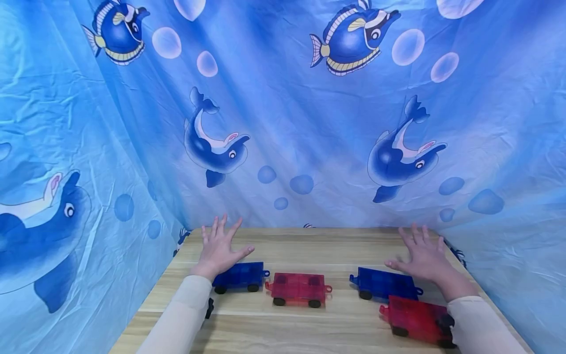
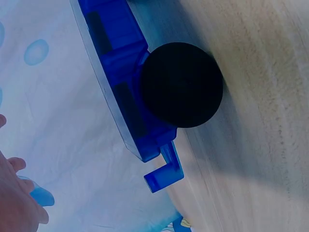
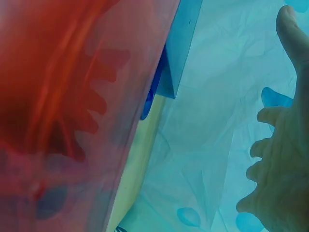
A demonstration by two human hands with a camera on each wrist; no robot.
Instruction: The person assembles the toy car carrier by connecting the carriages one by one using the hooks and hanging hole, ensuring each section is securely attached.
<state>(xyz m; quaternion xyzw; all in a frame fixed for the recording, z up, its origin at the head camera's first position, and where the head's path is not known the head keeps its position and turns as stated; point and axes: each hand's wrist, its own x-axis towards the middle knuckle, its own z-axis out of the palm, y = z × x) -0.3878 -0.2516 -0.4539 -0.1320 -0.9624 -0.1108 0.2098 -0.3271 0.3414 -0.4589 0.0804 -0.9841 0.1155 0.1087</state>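
Both hands hover over the far part of the table with fingers spread, holding nothing. Below and right of my left hand (image 1: pixel 218 252) stands a blue translucent toy train car (image 1: pixel 240 275), partly covered by that hand; its black wheel and hook fill the left wrist view. A red toy train car (image 1: pixel 298 287) is in the middle. Near my right hand (image 1: pixel 422 258) stands another blue toy car (image 1: pixel 384 283). Nearer, a second red toy car (image 1: pixel 415 317) overlaps it in view, its right end partly hidden by the right sleeve. This red car looms large in the right wrist view.
The wooden table (image 1: pixel 274 329) ends at a blue curtain (image 1: pixel 283 123) printed with dolphins, fish and bubbles, which also runs along both sides. A small black part (image 1: pixel 210 308) peeks out beside the left sleeve; what it belongs to is hidden.
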